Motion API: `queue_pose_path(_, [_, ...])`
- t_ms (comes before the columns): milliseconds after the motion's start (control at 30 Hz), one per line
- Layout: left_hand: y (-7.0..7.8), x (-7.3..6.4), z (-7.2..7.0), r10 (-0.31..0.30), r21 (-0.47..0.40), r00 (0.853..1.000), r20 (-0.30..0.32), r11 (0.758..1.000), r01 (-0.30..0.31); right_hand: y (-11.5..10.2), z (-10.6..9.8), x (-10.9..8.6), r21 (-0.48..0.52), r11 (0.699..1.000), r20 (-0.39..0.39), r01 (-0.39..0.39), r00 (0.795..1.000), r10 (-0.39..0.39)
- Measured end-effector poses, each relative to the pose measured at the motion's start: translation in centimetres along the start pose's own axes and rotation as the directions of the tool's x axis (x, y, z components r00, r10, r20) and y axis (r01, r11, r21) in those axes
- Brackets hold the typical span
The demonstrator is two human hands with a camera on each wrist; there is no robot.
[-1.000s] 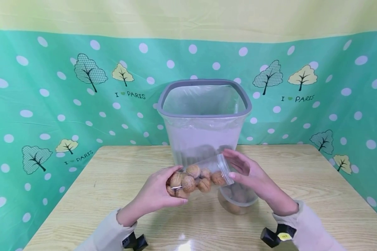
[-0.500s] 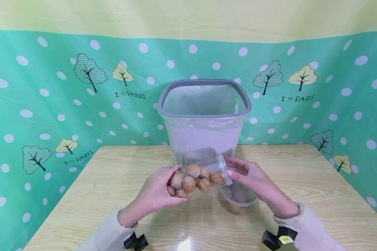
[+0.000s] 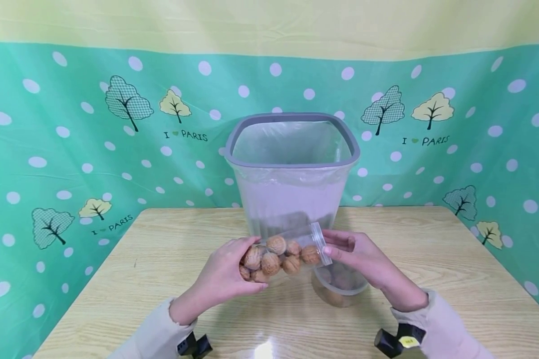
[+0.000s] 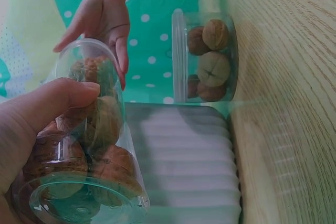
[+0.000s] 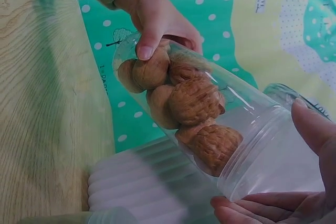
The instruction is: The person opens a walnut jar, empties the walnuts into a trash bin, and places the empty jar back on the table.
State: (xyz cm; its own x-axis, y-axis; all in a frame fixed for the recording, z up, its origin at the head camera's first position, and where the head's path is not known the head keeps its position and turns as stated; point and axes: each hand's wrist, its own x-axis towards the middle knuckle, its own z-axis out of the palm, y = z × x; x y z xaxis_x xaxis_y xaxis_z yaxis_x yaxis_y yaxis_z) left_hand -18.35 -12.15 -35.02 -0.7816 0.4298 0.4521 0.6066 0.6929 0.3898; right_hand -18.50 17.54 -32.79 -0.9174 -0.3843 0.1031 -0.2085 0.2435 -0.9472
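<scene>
My left hand grips a clear plastic jar of several walnuts around its base end. The jar lies nearly sideways above the table, its threaded neck raised slightly toward the right. At that neck is my right hand, thumb and fingers spread and fairly straight; the left wrist view shows its palm facing the jar mouth. Whether the fingertips touch the rim, I cannot tell. A curved clear edge shows by the right thumb, its nature unclear. Below stands a second clear jar with walnuts inside.
Behind the jars stands a pale waste bin with a grey-purple rim and a clear liner. The wood-grain table lies beneath. A green and yellow curtain hangs at the back and sides.
My right hand has lowered slightly at the jar mouth. The held jar has turned a little, and a glint on its side is gone. My left hand keeps its hold.
</scene>
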Motion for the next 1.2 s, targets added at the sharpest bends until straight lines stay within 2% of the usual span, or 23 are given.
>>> queue_pose_path(233, [-0.1, 0.0, 0.1, 0.019, 0.016, 1.000, -0.006, 1.000, -0.019, 0.1, -0.2, 0.0, 0.020, 1.000, 0.020, -0.004, 1.000, 0.003])
queue_pose_path(433, [-0.2, -0.1, 0.0, 0.012, -0.003, 1.000, 0.002, 1.000, -0.012, 0.6, -0.2, 0.2, 0.081, 0.997, 0.046, 0.014, 0.999, -0.018])
queue_pose_path(667, [-0.1, -0.1, -0.1, -0.004, -0.027, 1.000, 0.015, 1.000, 0.004, 1.2, -0.1, 0.2, 0.151, 0.985, 0.070, 0.084, 0.993, -0.095])
queue_pose_path(900, [-0.1, -0.3, -0.2, -0.008, -0.057, 1.000, 0.020, 0.998, 0.009, 1.7, -0.2, 0.3, 0.250, 0.958, 0.072, 0.137, 0.984, -0.160])
queue_pose_path(1200, [-0.3, -0.3, -0.2, 0.003, -0.137, 0.999, 0.040, 0.991, 0.003, 2.1, -0.3, 0.3, 0.290, 0.928, 0.093, 0.234, 0.958, -0.271])
